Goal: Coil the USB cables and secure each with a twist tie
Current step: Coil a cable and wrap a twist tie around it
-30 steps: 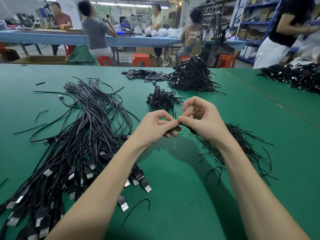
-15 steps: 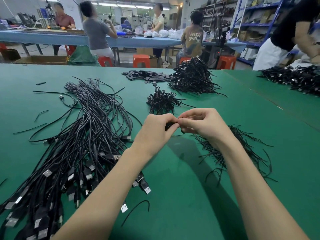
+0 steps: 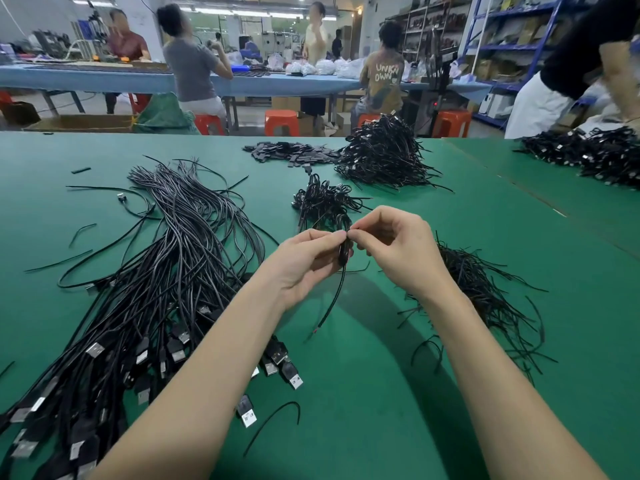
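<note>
Green felt table carries loose USB cables along its left side. Mid-table, the left hand grips a coiled cable while the right hand pinches its twist tie. A slack pinch could let the coil spring open; finished bundles wait near the far edge.

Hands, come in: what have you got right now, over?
Left hand and right hand both pinching one coiled cable, tail dangling. Twist tie not discernible. Loose cables left, tie pile right; nothing blocking.

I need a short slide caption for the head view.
Both hands, left and right, pinch a coiled cable above the green table.
</note>
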### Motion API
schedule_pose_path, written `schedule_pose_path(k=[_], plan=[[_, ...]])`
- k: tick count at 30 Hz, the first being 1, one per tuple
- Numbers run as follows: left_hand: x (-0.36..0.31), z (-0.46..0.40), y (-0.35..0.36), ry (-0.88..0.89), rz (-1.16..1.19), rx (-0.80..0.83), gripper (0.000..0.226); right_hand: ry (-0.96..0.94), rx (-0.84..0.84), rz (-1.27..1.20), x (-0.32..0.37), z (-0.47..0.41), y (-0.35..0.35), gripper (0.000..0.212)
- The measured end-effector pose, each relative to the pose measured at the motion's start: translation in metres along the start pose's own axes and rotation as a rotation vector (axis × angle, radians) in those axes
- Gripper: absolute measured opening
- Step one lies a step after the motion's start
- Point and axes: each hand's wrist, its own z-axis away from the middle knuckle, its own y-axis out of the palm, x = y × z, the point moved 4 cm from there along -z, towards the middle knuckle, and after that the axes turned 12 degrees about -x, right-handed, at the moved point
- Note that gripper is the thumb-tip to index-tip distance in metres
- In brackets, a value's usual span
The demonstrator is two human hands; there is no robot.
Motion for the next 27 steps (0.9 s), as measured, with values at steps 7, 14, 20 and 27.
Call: schedule_pose_path(k=[7,14,20,27], plan=[[-0.02,0.017,0.008,1.041,-0.532,-0.024,0.016,0.782,0.038,-0.782,-0.021,0.006,0.011,0.01],[-0.011,0.003,0.003,0.381,-0.182,-0.053,0.014,0.467,0.162,-0.424,-0.018,0.001,-0.002,0.017],[-0.007,0.0,0.0,0.157,-0.026,0.019,0.011,-0.159,0.044,0.082,0.0,-0.004,-0.012,0.008],[-0.015,0.004,0.0,0.662,-0.273,0.007,0.015,0.847,0.185,-0.635,-0.019,0.01,0.012,0.011]])
